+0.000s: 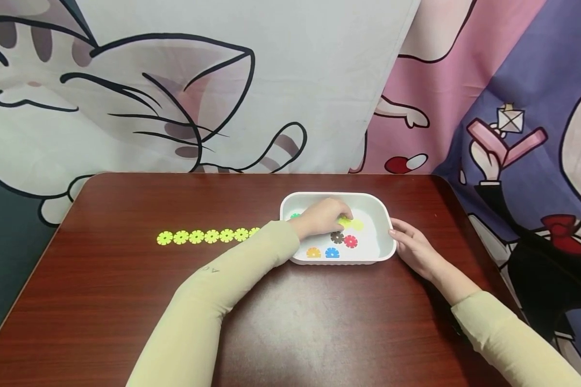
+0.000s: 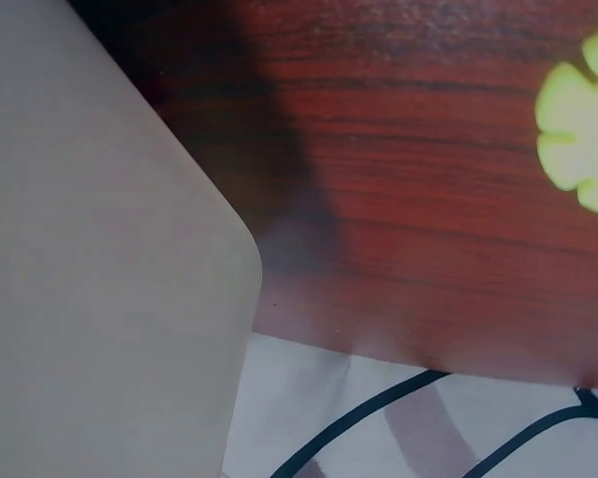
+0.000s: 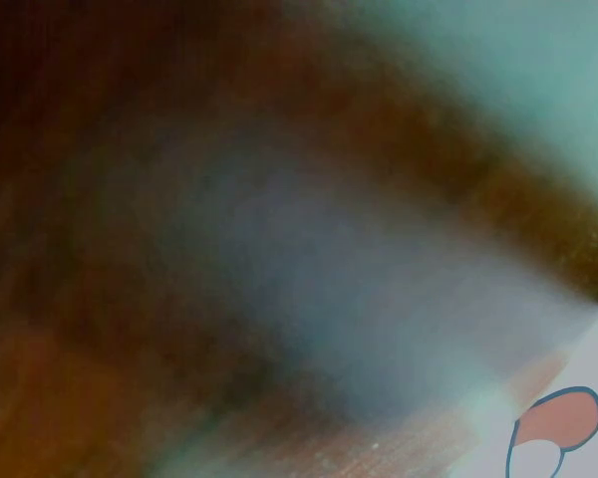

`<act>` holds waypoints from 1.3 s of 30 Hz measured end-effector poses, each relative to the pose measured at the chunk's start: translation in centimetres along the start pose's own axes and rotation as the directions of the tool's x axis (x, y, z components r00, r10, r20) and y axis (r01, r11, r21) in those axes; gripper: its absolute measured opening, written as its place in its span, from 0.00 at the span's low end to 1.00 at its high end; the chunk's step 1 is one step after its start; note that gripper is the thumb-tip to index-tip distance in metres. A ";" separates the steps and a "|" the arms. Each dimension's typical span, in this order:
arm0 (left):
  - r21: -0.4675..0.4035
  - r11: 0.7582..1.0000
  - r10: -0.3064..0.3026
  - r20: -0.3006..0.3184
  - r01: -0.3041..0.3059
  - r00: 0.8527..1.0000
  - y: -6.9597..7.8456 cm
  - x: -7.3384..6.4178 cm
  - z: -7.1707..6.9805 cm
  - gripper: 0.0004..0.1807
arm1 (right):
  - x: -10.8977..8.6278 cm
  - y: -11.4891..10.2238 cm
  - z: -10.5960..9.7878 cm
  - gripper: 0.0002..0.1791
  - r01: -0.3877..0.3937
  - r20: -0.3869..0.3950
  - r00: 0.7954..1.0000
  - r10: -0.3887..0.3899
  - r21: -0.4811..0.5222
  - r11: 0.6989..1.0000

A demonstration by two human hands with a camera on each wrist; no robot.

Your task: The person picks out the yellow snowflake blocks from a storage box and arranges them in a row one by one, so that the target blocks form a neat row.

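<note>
My left hand (image 1: 321,215) reaches into the white tray (image 1: 380,250), its thumb and fingers pinching a yellow flower-shaped disc (image 1: 344,221). Another yellow disc (image 1: 356,224) lies right beside the fingertips. In the tray are also a black disc (image 1: 337,237), a red disc (image 1: 351,241), an orange piece (image 1: 313,252), a blue piece (image 1: 332,252) and a partly hidden green piece (image 1: 295,216). My right hand (image 1: 413,248) touches the tray's right rim with thumb and fingertips, its fingers fairly straight. The right wrist view is blurred and shows neither hand.
A straight row of several yellow flower discs (image 1: 211,236) lies on the brown table (image 1: 126,301), left of the tray. My left sleeve (image 1: 242,274) covers the row's right end. A cartoon-printed cloth (image 1: 329,80) hangs behind the table's far edge.
</note>
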State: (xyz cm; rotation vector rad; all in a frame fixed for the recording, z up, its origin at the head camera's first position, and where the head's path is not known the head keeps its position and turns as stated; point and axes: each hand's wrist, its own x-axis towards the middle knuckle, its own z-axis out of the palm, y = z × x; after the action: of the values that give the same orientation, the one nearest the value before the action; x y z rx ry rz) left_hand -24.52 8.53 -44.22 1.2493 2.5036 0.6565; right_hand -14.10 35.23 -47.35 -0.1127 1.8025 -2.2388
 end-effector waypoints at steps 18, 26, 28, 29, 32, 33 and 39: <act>0.068 0.998 0.001 -0.007 0.000 1.000 0.0 0.0 0.4 0.16 | -0.1 0.1 0.0 0.18 0.001 0.014 1.000 -0.002 0.005 1.000; 0.007 0.999 -0.043 -0.042 0.043 0.998 0.2 -0.3 -0.3 0.13 | 0.0 0.0 0.0 0.18 0.007 0.024 1.000 -0.007 0.013 1.000; -0.011 0.998 -0.059 -0.060 0.058 0.996 0.3 -0.4 -0.5 0.10 | 0.1 -0.1 0.0 0.18 0.008 0.024 1.000 -0.009 0.010 1.000; -0.018 0.998 -0.067 -0.070 0.066 0.995 0.3 -0.5 -0.7 0.09 | 0.1 -0.1 0.0 0.18 0.009 0.023 1.000 -0.009 0.009 1.000; -0.030 0.995 -0.098 -0.113 0.096 0.989 0.4 -0.5 -0.8 0.05 | 0.1 -0.1 0.0 0.18 0.007 0.021 1.000 -0.007 0.005 1.000; -0.033 0.994 -0.110 -0.130 0.106 0.985 0.4 -0.6 -0.9 0.05 | 0.0 -0.1 0.0 0.18 0.006 0.021 1.000 -0.006 0.005 1.000; -0.039 0.979 -0.205 -0.208 0.201 0.956 0.4 -0.6 -0.8 0.07 | -0.1 0.0 0.1 0.17 -0.006 0.008 1.000 0.006 0.000 1.000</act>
State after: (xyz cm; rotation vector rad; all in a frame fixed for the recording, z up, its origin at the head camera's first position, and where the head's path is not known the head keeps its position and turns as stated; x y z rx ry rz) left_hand -24.22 7.99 -43.30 0.9407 2.7431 0.7938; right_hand -13.99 35.22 -47.29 -0.1158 1.7957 -2.2309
